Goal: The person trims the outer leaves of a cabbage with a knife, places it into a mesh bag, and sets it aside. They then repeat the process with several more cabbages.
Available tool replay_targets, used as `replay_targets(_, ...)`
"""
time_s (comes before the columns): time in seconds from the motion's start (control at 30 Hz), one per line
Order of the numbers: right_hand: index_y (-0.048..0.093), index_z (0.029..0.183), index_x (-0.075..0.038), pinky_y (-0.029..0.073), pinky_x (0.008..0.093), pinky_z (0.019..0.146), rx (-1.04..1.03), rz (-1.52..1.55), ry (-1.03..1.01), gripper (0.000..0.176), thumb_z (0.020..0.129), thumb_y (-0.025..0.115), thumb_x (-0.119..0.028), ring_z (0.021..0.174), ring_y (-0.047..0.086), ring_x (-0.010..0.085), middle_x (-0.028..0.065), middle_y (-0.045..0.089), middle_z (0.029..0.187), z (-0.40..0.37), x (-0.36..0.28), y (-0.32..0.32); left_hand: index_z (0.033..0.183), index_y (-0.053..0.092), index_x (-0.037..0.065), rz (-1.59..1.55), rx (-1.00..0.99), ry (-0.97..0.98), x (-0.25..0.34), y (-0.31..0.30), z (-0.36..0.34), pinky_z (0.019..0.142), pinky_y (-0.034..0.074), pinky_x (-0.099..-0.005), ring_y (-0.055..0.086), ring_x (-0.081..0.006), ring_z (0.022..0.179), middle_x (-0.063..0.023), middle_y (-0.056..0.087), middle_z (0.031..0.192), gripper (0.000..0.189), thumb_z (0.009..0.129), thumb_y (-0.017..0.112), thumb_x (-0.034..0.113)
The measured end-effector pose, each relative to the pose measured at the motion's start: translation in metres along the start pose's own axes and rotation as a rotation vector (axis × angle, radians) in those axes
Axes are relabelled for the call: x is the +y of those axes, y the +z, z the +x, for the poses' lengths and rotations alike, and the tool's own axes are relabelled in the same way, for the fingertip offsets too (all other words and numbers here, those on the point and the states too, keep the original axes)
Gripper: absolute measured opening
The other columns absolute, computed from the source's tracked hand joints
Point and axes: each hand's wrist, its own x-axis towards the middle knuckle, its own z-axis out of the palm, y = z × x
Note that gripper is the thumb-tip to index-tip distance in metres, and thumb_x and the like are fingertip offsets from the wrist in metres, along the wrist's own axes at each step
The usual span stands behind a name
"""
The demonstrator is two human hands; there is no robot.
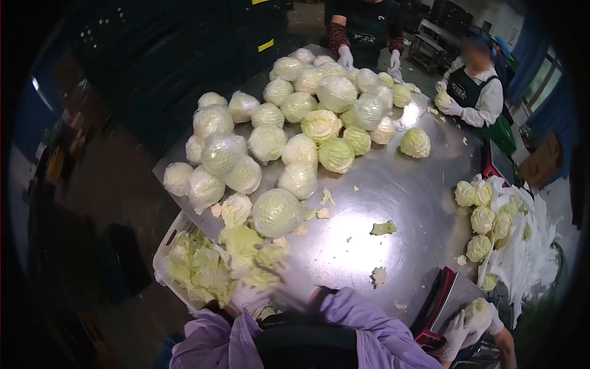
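Note:
Low in the view, near the table's front edge, are my two white-gloved hands. My left hand (pixel 251 297) is beside the loose green cabbage leaves (pixel 243 243), and a bit of pale green shows just below it. Motion smears my right hand (pixel 297 284), which is just to its right. A thin dark streak runs from it toward the leaves; I cannot make out what it is. To the left, a white crate (pixel 169 237) is heaped with cabbage leaves (pixel 200 264). A cabbage in clear wrap (pixel 276 213) sits beyond my hands.
Many wrapped cabbages (pixel 268 143) cover the metal table's (pixel 418 203) far left, with a few unwrapped among them. Leaf scraps (pixel 383 228) lie about. At right are small cabbages (pixel 482 219), white bags (pixel 522 246), a red-edged scale (pixel 445 301) and a co-worker's gloved hands (pixel 458 332). Two people stand opposite.

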Motion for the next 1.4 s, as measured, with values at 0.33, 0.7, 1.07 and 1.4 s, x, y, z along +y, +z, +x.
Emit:
replay_targets(0.33,0.055,0.122,-0.008,0.051,0.0424,0.079,0.435,-0.118,-0.113,0.046,0.082,0.066,-0.028,0.094,0.062,0.0342,0.0161,0.06,0.116,0.111,-0.049,-0.14,0.108,0.064,0.004,-0.786,0.392,-0.923,-0.061,-0.066,-0.041,0.082,0.05,-0.0334,0.063,-0.0253,0.093,-0.0143,0.067,0.1,0.028,0.088,0.063,0.024)
replay_targets(0.7,0.045,0.132,-0.004,0.047,0.0224,0.051,0.301,0.685,0.354,0.054,0.089,0.064,-0.031,0.06,0.057,0.0085,0.0103,0.062,0.113,-0.028,0.01,-0.117,0.15,0.008,0.009,-1.873,0.284,-0.596,-0.006,-0.059,0.11,0.102,0.04,-0.0327,0.036,-0.024,0.131,-0.0114,0.026,0.149,0.091,0.085,0.069,0.02)
replay_targets(1.07,0.037,0.14,-0.004,0.044,0.019,0.05,0.372,1.113,0.246,0.054,0.094,0.057,-0.024,0.061,0.055,0.0068,0.0022,0.06,0.097,-0.121,0.037,-0.025,0.142,0.023,0.002,-1.234,0.296,-0.086,0.061,-0.092,0.084,0.111,0.029,-0.0418,0.032,-0.0299,0.134,-0.0193,0.027,0.145,0.109,0.06,0.089,0.032)
replay_targets(1.4,0.035,0.139,-0.008,0.051,0.0355,0.055,0.271,0.884,0.643,0.05,0.094,0.052,-0.016,0.064,0.065,0.0207,0.0149,0.062,0.092,-0.202,-0.002,-0.014,0.133,0.034,-0.003,-0.746,0.254,-0.022,0.105,-0.092,0.113,0.105,0.035,-0.0425,0.037,-0.0384,0.126,-0.0233,0.038,0.135,0.095,0.059,0.085,0.025)
